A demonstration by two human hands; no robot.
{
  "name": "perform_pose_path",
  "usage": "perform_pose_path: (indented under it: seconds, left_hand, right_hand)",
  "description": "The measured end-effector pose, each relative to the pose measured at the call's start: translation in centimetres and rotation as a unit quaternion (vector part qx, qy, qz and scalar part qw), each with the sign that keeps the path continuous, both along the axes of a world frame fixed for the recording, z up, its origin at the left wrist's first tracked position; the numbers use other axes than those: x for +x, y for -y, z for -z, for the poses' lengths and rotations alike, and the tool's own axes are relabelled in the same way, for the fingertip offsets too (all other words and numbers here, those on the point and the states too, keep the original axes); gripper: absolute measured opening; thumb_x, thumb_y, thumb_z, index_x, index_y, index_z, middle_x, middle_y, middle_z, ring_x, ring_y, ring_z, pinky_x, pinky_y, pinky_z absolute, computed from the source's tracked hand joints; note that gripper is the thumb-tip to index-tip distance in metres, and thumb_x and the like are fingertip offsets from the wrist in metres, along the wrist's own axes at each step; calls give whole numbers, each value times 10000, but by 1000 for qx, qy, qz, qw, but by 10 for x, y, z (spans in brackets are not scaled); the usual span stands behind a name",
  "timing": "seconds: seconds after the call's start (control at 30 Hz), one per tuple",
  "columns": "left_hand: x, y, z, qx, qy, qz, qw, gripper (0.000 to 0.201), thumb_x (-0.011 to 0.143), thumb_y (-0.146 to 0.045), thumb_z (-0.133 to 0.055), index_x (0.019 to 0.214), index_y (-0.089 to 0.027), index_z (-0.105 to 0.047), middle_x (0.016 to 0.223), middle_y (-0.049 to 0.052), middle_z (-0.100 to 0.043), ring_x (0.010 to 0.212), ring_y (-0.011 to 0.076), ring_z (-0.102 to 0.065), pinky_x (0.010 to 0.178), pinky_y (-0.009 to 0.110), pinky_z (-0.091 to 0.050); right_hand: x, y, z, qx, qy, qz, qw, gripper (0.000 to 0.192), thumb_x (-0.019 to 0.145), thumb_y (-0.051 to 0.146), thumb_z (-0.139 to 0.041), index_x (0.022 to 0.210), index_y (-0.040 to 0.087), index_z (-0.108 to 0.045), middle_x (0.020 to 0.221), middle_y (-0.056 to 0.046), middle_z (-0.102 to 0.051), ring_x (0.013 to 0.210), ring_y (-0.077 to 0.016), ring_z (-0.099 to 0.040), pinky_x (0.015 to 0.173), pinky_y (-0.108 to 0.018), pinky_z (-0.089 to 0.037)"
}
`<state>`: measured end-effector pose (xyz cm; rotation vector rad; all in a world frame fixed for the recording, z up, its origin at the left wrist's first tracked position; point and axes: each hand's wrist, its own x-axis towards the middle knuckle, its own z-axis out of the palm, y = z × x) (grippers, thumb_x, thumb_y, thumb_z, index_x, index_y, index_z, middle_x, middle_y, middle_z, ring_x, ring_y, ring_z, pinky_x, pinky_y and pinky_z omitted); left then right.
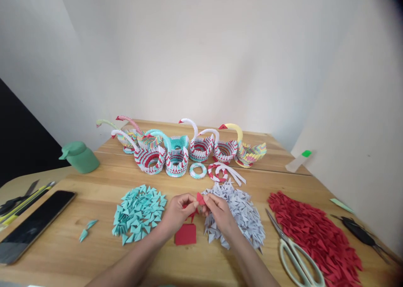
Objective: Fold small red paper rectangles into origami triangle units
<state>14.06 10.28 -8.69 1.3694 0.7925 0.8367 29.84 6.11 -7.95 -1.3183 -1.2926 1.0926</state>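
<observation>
A small red paper piece (200, 198), folded to a point, is pinched between the fingertips of my left hand (180, 212) and my right hand (220, 213). Both hands are closed on it, low over the table. Just below them lie some red rectangular paper slips (185, 235). More red paper shows partly behind my left fingers; its shape is mostly hidden. To the left of my hands spreads a pile of teal folded paper triangles (138, 213). A pile of pale grey-lilac paper triangles (241, 215) sits under and beside my right hand.
Several paper swans (151, 159) stand at the back, with a teal-and-white ring (198, 170) before them. Scissors (297, 253) and a red triangle pile (315, 232) lie right. A phone (34, 226) and a green lidded container (82, 157) are left. A wall (201, 60) rises behind.
</observation>
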Motion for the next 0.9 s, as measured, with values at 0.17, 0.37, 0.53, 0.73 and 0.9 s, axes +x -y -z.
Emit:
perform_pose_path:
  seconds: [0.17, 0.37, 0.53, 0.73, 0.9]
  left_hand:
    - [1, 1, 0, 17, -21, -3, 1000, 252, 752, -363, -607, 629, -148, -561, 567, -29, -483, 540, 99, -399, 555, 209, -343]
    - [4, 8, -6, 125, -86, 12, 988, 171, 776, -232, -572, 630, -151, -607, 637, 8, -582, 629, 136, -501, 629, 219, -369]
    - [0, 5, -6, 123, -84, -49, 988, 172, 795, -253, -571, 668, -155, -633, 656, 17, -615, 639, 147, -534, 630, 221, -392]
    - [-2, -3, -3, 92, -60, -85, 990, 223, 783, -326, -608, 660, -144, -647, 614, 12, -610, 593, 137, -520, 594, 227, -391]
    - [-1, -5, -4, -102, 72, -8, 992, 412, 740, -525, -626, 818, -121, -662, 643, 39, -659, 512, 119, -550, 510, 217, -389]
  right_hand:
    - [1, 1, -3, 33, 11, -11, 999, 352, 889, 470, -481, 735, 170, -580, 651, 11, -555, 629, -135, -516, 602, -247, -409]
    - [-3, 1, 0, 55, 89, 38, 994, 391, 877, 456, -508, 596, 184, -493, 555, 48, -412, 555, -113, -398, 535, -228, -329]
    - [3, 0, -5, 55, 40, 35, 997, 410, 913, 514, -409, 802, 175, -610, 719, -14, -580, 678, -160, -534, 630, -258, -424]
    - [2, -2, -1, 23, 5, 17, 1000, 257, 810, 430, -610, 850, 177, -631, 663, 7, -596, 618, -151, -549, 598, -255, -443]
    - [1, 0, -4, 92, 92, 60, 990, 138, 830, 313, -590, 805, 191, -651, 749, -29, -658, 690, -178, -602, 671, -278, -461]
